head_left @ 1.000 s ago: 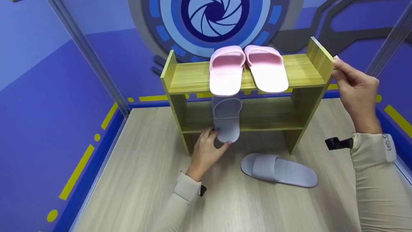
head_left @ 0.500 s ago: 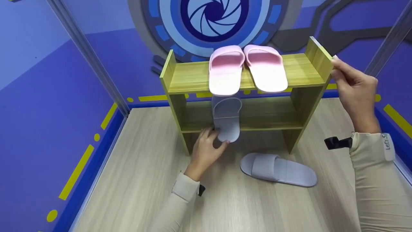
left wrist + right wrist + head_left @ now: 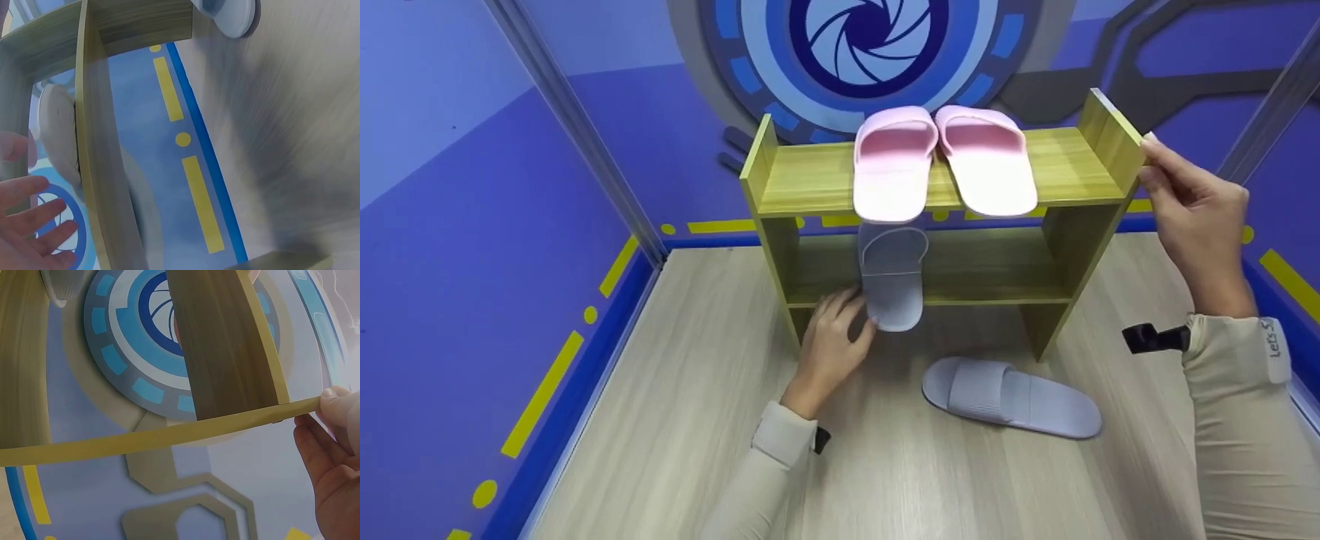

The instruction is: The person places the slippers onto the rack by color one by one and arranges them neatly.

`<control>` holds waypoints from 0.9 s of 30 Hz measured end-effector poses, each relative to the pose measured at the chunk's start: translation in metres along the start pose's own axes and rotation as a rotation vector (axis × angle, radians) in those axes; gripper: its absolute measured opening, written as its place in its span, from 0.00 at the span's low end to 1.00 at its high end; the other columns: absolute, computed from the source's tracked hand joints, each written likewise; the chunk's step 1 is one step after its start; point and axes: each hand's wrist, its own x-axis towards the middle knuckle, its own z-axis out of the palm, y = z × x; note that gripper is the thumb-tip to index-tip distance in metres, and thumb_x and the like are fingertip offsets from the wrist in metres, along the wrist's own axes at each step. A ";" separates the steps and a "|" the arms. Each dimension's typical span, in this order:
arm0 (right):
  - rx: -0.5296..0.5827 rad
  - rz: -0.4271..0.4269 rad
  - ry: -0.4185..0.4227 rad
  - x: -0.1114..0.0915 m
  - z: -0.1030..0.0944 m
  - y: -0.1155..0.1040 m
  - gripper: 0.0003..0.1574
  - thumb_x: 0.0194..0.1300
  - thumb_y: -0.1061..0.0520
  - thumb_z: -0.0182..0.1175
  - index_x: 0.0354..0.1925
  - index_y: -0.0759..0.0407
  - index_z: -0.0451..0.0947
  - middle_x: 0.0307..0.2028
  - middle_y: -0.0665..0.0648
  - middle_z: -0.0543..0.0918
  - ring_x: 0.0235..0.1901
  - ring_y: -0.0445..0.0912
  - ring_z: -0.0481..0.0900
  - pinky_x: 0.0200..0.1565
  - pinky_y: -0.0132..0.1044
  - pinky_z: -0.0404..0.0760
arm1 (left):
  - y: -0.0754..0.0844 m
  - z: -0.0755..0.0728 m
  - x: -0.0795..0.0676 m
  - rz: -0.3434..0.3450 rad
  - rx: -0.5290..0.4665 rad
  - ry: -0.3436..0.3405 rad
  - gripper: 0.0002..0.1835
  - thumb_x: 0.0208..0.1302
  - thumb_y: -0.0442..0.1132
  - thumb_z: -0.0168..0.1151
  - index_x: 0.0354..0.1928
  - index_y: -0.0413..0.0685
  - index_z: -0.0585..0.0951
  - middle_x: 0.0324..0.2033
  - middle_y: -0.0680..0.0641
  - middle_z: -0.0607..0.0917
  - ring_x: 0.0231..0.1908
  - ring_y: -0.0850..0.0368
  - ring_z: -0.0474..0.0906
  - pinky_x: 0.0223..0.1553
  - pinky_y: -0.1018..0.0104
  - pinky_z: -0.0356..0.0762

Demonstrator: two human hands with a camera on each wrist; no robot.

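A grey slide slipper sits on the middle shelf of the wooden shoe rack, its heel end jutting past the front edge. Beside its left edge is my left hand. In the left wrist view, the fingers of that hand are spread and apart from the slipper. My right hand pinches the upper front edge of the rack's right side panel between thumb and fingers, as the right wrist view of the hand also shows. The other grey slipper lies on the floor in front.
Two pink slippers, the left one and the right one, stand side by side on the top shelf. Blue printed walls enclose the rack at the back and sides. Pale wood-look floor spreads in front.
My left hand has let go of the slipper's heel end and shifted slightly left. The slipper stays on the middle shelf. My right hand keeps its hold on the rack.
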 end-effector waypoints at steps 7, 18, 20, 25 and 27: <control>-0.016 -0.025 -0.044 -0.005 -0.002 0.003 0.24 0.63 0.65 0.61 0.57 0.53 0.77 0.53 0.53 0.83 0.44 0.27 0.81 0.46 0.16 0.76 | -0.007 -0.016 0.007 0.041 -0.048 0.115 0.17 0.62 0.39 0.64 0.52 0.41 0.82 0.52 0.42 0.83 0.55 0.46 0.78 0.62 0.50 0.71; -0.036 0.017 -0.106 -0.023 -0.005 0.002 0.33 0.65 0.61 0.60 0.66 0.47 0.68 0.63 0.57 0.74 0.56 0.35 0.78 0.52 0.19 0.75 | -0.027 -0.052 0.028 0.230 -0.058 0.357 0.20 0.60 0.32 0.64 0.56 0.39 0.80 0.58 0.39 0.79 0.60 0.42 0.73 0.67 0.44 0.63; -0.019 0.023 -0.102 -0.028 -0.006 0.002 0.33 0.65 0.62 0.60 0.67 0.48 0.67 0.65 0.57 0.72 0.57 0.37 0.78 0.53 0.20 0.74 | -0.030 -0.061 0.031 0.228 -0.040 0.382 0.22 0.60 0.32 0.63 0.58 0.39 0.78 0.60 0.39 0.77 0.62 0.43 0.71 0.68 0.44 0.60; -0.014 0.031 -0.083 -0.049 -0.009 0.009 0.34 0.65 0.63 0.60 0.67 0.49 0.67 0.66 0.56 0.71 0.58 0.37 0.77 0.55 0.20 0.73 | -0.040 -0.082 0.041 0.173 -0.035 0.421 0.26 0.63 0.33 0.60 0.64 0.39 0.73 0.65 0.38 0.72 0.67 0.46 0.66 0.73 0.48 0.52; -0.011 0.051 -0.086 -0.059 -0.010 0.015 0.34 0.65 0.64 0.60 0.67 0.49 0.66 0.66 0.55 0.71 0.59 0.36 0.76 0.55 0.20 0.73 | -0.044 -0.089 0.046 0.149 -0.051 0.430 0.27 0.63 0.32 0.59 0.65 0.38 0.70 0.66 0.37 0.70 0.68 0.46 0.65 0.73 0.49 0.51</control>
